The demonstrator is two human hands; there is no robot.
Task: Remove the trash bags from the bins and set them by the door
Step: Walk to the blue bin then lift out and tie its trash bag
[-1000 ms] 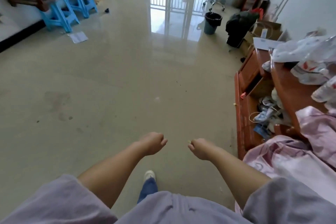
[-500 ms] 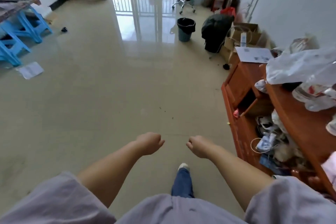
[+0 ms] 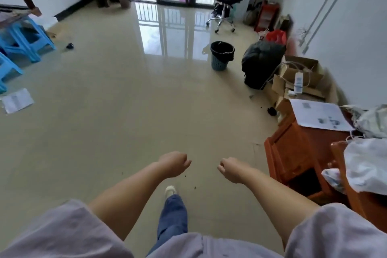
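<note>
Glossy beige tile floor [image 3: 117,111] now fills more of the view than a second ago; walker has advanced. Blue plastic stools [image 3: 25,42] have slid to the floor's left edge. Left hand [image 3: 174,164] and right hand [image 3: 231,169] stay loosely fisted, holding nothing. Grey-blue slatted bin with black liner bag [image 3: 222,55] stands nearer, mid-floor toward the right wall, a full black trash bag [image 3: 260,63] just beside it. Judgement: approach under way, bag not yet pulled.

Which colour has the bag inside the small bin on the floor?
Black, lining a grey-blue bin; the bag shows in the head view.
</note>
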